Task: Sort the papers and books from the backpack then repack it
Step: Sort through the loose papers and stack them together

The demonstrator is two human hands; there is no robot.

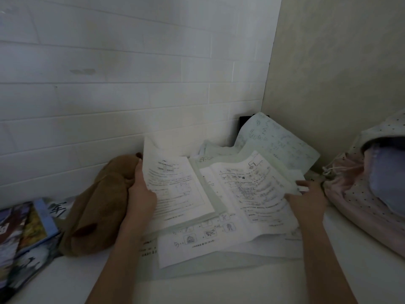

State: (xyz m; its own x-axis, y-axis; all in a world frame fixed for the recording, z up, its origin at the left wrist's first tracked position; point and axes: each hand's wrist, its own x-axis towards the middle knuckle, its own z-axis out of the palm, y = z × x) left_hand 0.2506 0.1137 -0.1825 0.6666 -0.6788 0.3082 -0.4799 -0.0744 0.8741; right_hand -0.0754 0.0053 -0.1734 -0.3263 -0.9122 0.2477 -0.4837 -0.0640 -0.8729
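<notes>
Two hands are on the papers in the middle of the frame. Your left hand (141, 191) grips the left edge of a thick stack of printed sheets (175, 189), thumb on top, fingers hidden under. That stack is tipped up on its left side. Its long side runs from the lower middle of the frame up toward the white brick wall (109, 84), leaning a little left.

Your right hand (306, 198) lies flat with fingers spread wide on a worksheet (247, 194). It presses down and holds nothing. The worksheet's long side slants from lower left to upper right, and its far end points at the corner of the room. More loose sheets lie under it on the white table (219, 286).

One pale green sheet (276, 139) leans up in the corner, upper right of the pile.

At the right edge sits the pink dotted backpack (355, 194), its mouth open toward the papers. A brown plush toy (98, 207) lies just left of your left hand. Colorful books (24, 229) lie at the lower left edge.
</notes>
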